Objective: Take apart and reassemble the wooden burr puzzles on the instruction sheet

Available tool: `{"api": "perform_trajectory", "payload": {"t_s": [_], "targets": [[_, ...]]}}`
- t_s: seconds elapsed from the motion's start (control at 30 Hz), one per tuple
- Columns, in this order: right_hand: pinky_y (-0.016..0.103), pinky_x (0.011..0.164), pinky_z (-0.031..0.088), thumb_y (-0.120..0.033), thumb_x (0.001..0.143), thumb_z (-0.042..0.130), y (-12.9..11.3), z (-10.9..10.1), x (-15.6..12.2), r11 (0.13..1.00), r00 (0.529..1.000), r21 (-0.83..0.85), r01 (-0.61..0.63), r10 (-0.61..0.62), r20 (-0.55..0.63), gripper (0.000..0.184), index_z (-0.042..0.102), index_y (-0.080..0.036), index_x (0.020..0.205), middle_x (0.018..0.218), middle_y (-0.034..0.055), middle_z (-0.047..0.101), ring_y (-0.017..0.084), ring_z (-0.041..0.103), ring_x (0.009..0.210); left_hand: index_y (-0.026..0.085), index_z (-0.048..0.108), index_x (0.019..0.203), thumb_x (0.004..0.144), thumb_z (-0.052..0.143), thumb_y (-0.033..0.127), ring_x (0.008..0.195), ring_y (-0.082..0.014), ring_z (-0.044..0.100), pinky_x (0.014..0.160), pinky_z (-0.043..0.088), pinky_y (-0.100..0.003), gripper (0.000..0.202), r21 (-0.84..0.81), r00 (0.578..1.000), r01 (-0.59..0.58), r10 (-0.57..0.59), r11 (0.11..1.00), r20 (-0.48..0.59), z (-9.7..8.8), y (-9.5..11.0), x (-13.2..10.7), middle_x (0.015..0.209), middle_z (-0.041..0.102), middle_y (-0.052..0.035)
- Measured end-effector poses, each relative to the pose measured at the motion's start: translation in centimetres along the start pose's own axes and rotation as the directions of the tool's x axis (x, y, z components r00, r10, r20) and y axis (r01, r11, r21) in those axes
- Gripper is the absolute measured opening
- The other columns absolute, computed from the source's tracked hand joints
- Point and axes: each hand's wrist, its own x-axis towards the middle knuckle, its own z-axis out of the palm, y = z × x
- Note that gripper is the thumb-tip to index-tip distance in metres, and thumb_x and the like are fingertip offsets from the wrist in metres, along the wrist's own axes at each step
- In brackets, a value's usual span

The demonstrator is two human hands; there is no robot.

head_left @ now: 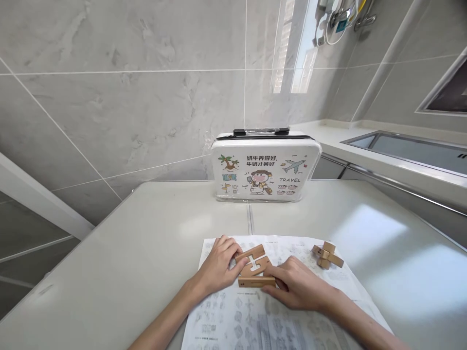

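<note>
Pinching a wooden bar [252, 282] by its right end, the right hand [297, 283] faced the left hand [219, 262], which clasped the adjoining wooden pieces [261, 267] from the left, all over a printed sheet [226, 316].

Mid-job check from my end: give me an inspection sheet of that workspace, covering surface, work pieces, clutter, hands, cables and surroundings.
Surface: white table, printed sheet lying under the work.
Job's things: notched wooden pieces between the hands, a gap showing among them.
Clutter: interlocked wooden block cluster on the sheet's right side; illustrated white case standing upright toward the back.
Hands: left hand holds the pieces' left side; right hand grips their right side.
Cables: white cord or hose looping at upper right.
Surroundings: grey tiled wall behind; counter at right.
</note>
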Motion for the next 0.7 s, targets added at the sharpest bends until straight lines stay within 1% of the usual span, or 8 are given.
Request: {"api": "perform_trajectory", "payload": {"t_s": [0.1,0.2,0.3,0.37,0.43,0.5,0.57,0.7], "targets": [[0.026,0.058,0.032,-0.035,0.103,0.054,0.1,-0.1,0.0,0.992,0.999,0.12,-0.03,0.033,-0.025,0.017,0.061,-0.023,0.092,0.061,-0.0042,0.06,0.014,0.052,0.052,0.022,0.061,0.086,0.101,0.052,0.036,0.089,-0.0224,0.055,0.083,0.046,-0.036,0.022,-0.082,0.999,0.034,-0.035,0.996,-0.009,-0.3,0.1,0.1,0.085,0.063,-0.0035],[0.026,0.056,0.034,-0.041,0.105,0.05,0.4,0.2,0.1,0.972,0.98,0.201,-0.12,0.148,-0.131,0.024,0.059,-0.022,0.092,0.061,-0.0044,0.055,0.015,0.05,0.054,0.021,0.063,0.086,0.102,0.05,0.04,0.082,-0.0194,0.055,0.075,0.045,-0.032,0.027,-0.182,0.993,0.108,-0.115,0.977,-0.029,-0.5,0.3,0.1,0.084,0.063,-0.0025],[0.027,0.057,0.036,-0.044,0.107,0.045,0.7,0.5,0.0,0.942,0.916,0.276,-0.191,0.272,-0.295,0.031,0.053,-0.023,0.086,0.063,-0.0035,0.055,0.015,0.051,0.055,0.021,0.061,0.087,0.103,0.049,0.046,0.068,-0.0151,0.051,0.065,0.04,-0.028,0.032,-0.3,0.978,0.201,-0.208,0.932,0.009,-0.4,0.5,0.1,0.076,0.063,0.0007],[0.027,0.055,0.037,-0.045,0.108,0.042,0.8,0.7,-0.1,0.913,0.871,0.345,-0.217,0.341,-0.355,0.032,0.05,-0.024,0.085,0.058,-0.005,0.054,0.015,0.049,0.052,0.021,0.059,0.088,0.104,0.049,0.048,0.062,-0.0134,0.05,0.062,0.038,-0.027,0.032,-0.399,0.972,0.234,-0.228,0.887,0.063,-0.2,0.6,0.2,0.07,0.064,0.0023],[0.027,0.053,0.037,-0.046,0.108,0.04,0.8,0.8,-0.1,0.882,0.841,0.412,-0.231,0.394,-0.372,0.031,0.047,-0.025,0.087,0.053,-0.007,0.051,0.015,0.048,0.047,0.02,0.058,0.089,0.104,0.049,0.048,0.061,-0.0131,0.052,0.062,0.038,-0.026,0.033,-0.495,0.973,0.232,-0.209,0.838,0.102,0.0,0.6,0.2,0.068,0.067,0.0019],[0.027,0.051,0.038,-0.047,0.109,0.038,0.7,1.0,0.0,0.853,0.824,0.466,-0.234,0.429,-0.37,0.03,0.046,-0.025,0.089,0.051,-0.0074,0.052,0.015,0.048,0.045,0.02,0.057,0.089,0.103,0.051,0.05,0.063,-0.0134,0.055,0.064,0.04,-0.026,0.034,-0.577,0.974,0.225,-0.193,0.785,0.118,0.0,0.7,0.3,0.067,0.068,0.0007],[0.028,0.051,0.04,-0.047,0.109,0.037,0.5,1.3,0.0,0.836,0.813,0.494,-0.238,0.45,-0.37,0.031,0.046,-0.025,0.09,0.052,-0.0068,0.054,0.016,0.05,0.045,0.019,0.056,0.089,0.102,0.053,0.051,0.061,-0.013,0.055,0.064,0.041,-0.025,0.035,-0.652,0.972,0.233,-0.186,0.721,0.142,0.0,0.8,0.3,0.065,0.068,0.0002],[0.029,0.052,0.042,-0.05,0.109,0.036,0.0,1.7,0.2,0.811,0.802,0.525,-0.259,0.483,-0.351,0.033,0.048,-0.025,0.091,0.053,-0.0049,0.056,0.017,0.052,0.046,0.018,0.056,0.093,0.101,0.056,0.055,0.052,-0.0113,0.053,0.057,0.042,-0.024,0.037,-0.768,0.963,0.271,-0.164,0.58,0.216,0.0,1.3,0.1,0.065,0.07,-0.0013]]}}
